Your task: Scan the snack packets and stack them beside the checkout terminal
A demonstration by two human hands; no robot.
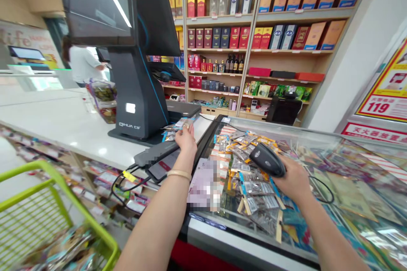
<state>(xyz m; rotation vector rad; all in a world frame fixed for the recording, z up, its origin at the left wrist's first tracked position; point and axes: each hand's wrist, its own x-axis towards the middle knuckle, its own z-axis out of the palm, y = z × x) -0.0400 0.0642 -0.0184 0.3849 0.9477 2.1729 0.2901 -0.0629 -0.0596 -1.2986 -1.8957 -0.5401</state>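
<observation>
My left hand reaches forward over the counter and is closed on a small flat packet, held near the base of the black checkout terminal. A pale bracelet sits on that wrist. My right hand grips a black handheld barcode scanner over the glass counter top, its head pointing left toward the packet. The scanner's cable loops to the right. Several small packets lie spread on the glass beneath both hands.
A green shopping basket with goods sits at lower left. The white counter carries a clear bag of items. Shelves of boxed goods and bottles fill the back wall. A person in white stands far left.
</observation>
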